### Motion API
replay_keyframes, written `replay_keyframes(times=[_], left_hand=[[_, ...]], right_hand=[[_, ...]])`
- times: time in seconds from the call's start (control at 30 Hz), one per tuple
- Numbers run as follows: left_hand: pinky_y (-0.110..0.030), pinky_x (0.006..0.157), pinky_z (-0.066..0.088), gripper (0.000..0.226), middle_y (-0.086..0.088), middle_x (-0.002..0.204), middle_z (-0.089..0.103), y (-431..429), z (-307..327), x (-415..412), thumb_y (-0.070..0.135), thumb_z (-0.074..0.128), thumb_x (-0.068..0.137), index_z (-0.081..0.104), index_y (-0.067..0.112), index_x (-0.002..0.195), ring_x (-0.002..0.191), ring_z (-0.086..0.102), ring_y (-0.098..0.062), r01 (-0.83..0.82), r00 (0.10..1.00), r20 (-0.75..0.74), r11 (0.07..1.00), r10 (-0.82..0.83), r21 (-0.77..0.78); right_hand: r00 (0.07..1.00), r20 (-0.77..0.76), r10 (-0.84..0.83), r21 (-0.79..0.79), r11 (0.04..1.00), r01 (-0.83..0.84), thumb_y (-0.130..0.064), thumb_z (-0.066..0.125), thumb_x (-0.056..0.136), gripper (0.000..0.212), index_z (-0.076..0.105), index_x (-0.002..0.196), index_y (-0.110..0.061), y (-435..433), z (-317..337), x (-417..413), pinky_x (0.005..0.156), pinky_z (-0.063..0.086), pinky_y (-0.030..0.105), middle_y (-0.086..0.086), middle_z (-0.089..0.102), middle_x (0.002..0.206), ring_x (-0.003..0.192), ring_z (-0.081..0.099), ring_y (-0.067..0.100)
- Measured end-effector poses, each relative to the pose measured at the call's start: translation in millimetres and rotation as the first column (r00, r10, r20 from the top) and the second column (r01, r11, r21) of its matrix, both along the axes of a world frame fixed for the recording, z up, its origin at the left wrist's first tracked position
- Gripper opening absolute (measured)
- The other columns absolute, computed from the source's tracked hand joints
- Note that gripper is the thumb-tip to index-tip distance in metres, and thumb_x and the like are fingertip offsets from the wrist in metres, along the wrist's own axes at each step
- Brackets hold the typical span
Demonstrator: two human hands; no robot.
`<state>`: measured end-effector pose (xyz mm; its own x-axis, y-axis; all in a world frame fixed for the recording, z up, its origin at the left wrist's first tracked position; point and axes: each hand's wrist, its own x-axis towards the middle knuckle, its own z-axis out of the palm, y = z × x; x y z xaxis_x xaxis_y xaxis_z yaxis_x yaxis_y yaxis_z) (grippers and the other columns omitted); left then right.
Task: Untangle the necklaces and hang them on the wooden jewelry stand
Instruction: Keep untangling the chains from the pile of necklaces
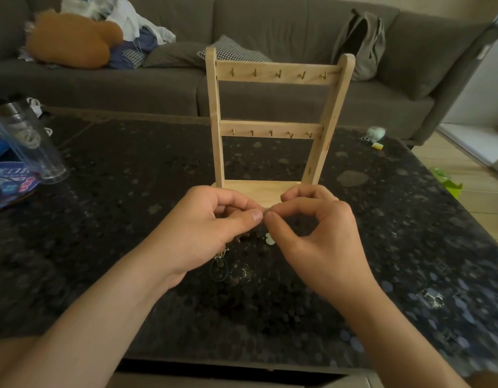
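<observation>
A wooden jewelry stand (273,130) stands upright on the dark speckled table (130,219), with two rows of small brass hooks, all bare. In front of its base my left hand (214,233) and my right hand (315,233) meet fingertip to fingertip, each pinching a thin necklace chain (264,212). A small white pendant (269,238) hangs below the pinch. Tangled necklaces (228,268), with a dark cord loop and fine gold chain, dangle from under my left palm onto the table.
A clear plastic tube (26,141) and a blue packet (10,183) lie at the table's left. A small pale object (376,133) with a yellow piece sits at the far right. Behind stands a grey sofa (270,29) with cushions, clothes and a backpack (360,43).
</observation>
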<state>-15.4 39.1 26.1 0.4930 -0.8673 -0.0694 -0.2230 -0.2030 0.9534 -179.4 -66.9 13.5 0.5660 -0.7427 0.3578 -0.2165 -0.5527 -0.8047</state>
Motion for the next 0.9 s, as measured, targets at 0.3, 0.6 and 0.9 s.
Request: replay_keyframes(times=[0.3,0.6,0.9], left_hand=[[-0.018,0.061,0.045,0.012,0.008,0.072,0.065,-0.9,-9.1,-1.3,0.028,0.07,0.104,0.079,0.031,0.097,0.061,0.057,0.002,0.039,0.988,0.15,0.999,-0.038,-0.003],[-0.016,0.05,0.046,0.012,0.004,0.088,0.074,-1.1,-6.3,-2.2,0.024,0.05,0.113,0.061,0.026,0.109,0.049,0.056,-0.002,-0.046,0.963,0.259,0.992,0.075,-0.118],[-0.026,0.055,0.042,0.01,0.005,0.087,0.066,-6.7,-20.5,-3.8,0.026,0.051,0.113,0.059,0.029,0.108,0.057,0.053,-0.007,-0.143,0.972,0.161,0.973,0.173,-0.18]], right_hand=[[0.993,-0.113,0.033,0.004,0.999,-0.033,-0.031,0.079,0.086,0.007,0.078,0.08,-0.028,1.6,6.6,2.0,0.081,0.045,0.007,-0.009,0.058,0.099,0.098,0.059,0.003],[0.99,-0.018,0.137,0.401,0.908,-0.118,-0.021,0.067,0.091,0.019,0.071,0.077,-0.009,-1.2,14.9,-0.9,0.058,0.044,0.012,-0.007,0.063,0.085,0.065,0.055,0.002],[0.988,0.006,0.155,0.465,0.874,-0.14,-0.015,0.06,0.095,0.032,0.05,0.074,0.007,1.0,18.4,-0.5,0.054,0.035,0.019,0.008,0.039,0.064,0.058,0.038,0.016]])
